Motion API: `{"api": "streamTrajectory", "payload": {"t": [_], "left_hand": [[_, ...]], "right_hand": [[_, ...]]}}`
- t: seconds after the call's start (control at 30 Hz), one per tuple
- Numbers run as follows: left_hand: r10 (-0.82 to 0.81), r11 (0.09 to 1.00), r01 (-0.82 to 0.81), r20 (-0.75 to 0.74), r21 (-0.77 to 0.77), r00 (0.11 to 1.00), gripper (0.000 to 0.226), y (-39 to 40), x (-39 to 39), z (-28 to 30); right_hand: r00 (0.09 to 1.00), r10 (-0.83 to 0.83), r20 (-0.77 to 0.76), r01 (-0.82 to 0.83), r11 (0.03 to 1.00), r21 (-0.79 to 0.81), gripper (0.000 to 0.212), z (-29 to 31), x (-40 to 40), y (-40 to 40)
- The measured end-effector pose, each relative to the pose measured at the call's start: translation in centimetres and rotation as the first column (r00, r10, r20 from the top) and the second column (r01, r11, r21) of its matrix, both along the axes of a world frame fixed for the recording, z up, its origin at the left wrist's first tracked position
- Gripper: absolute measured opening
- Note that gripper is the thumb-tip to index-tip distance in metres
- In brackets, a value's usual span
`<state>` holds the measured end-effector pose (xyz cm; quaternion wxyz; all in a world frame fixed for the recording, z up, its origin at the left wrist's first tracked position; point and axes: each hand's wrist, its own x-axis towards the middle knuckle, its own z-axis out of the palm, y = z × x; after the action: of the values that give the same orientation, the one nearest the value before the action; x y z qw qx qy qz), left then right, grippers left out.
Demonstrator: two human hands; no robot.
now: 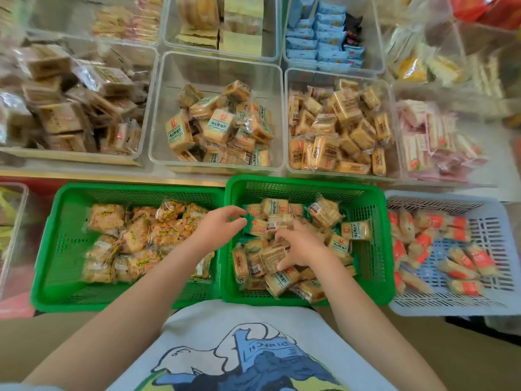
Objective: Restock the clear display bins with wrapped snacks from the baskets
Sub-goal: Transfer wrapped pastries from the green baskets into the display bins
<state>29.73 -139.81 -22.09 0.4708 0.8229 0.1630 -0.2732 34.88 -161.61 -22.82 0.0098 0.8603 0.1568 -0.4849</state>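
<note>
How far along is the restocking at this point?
Partly done: the middle clear plastic bin holds packets yet shows bare floor. Both hands, left and right, reach into the middle green plastic basket. All three baskets still hold snacks.

— What fills the near row?
— Three baskets. The middle green basket holds a loose heap of wrapped snacks, tan squares in clear film with teal labels. The left green basket carries yellow-labelled packets; the pale blue basket at right holds red-banded ones, thinly spread.

— And beyond them?
— Clear display bins. The centre bin, directly beyond the baskets, is partly filled with teal-labelled squares piled toward its right side. The bin to its right is packed fuller with golden packets, tumbled at every angle.
</note>
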Motion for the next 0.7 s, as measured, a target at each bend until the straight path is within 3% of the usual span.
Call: {"api": "streamTrajectory", "payload": {"t": [0.17,0.23,0.33,0.43,0.5,0.6,0.7], "left_hand": [[0.069,0.993,-0.071,-0.024,-0.093,0.997,0.03,0.1,0.8,0.6],[0.097,0.988,-0.099,-0.022,-0.117,0.995,0.026,0.4,1.0,0.8],[0.194,0.97,-0.198,-0.042,-0.142,0.98,0.026,1.0,1.3,1.1],[0.317,0.895,-0.36,-0.191,-0.263,0.929,0.039,1.5,2.1,1.3],[0.36,0.791,-0.458,-0.297,-0.405,0.884,0.047,2.0,2.5,1.6],[0.481,0.709,-0.526,-0.224,-0.469,0.848,0.042,2.8,3.3,2.0],[0.605,0.677,-0.584,-0.114,-0.447,0.788,0.037,4.2,4.0,2.4]], "right_hand": [[0.995,-0.043,0.092,0.034,0.995,0.093,0.06,-0.7,0.4,0.6],[0.973,-0.204,0.105,0.181,0.964,0.194,0.047,-0.3,0.8,1.1],[0.89,-0.446,0.101,0.375,0.838,0.396,0.034,1.3,1.5,2.6],[0.877,-0.459,0.142,0.312,0.769,0.558,0.032,3.2,2.1,4.8],[0.894,-0.396,0.209,0.187,0.755,0.628,0.031,4.1,2.2,6.5],[0.927,-0.31,0.213,0.078,0.713,0.697,0.032,4.6,2.1,8.8],[0.904,-0.41,0.118,0.166,0.592,0.789,0.03,4.9,1.9,10.3]]}}
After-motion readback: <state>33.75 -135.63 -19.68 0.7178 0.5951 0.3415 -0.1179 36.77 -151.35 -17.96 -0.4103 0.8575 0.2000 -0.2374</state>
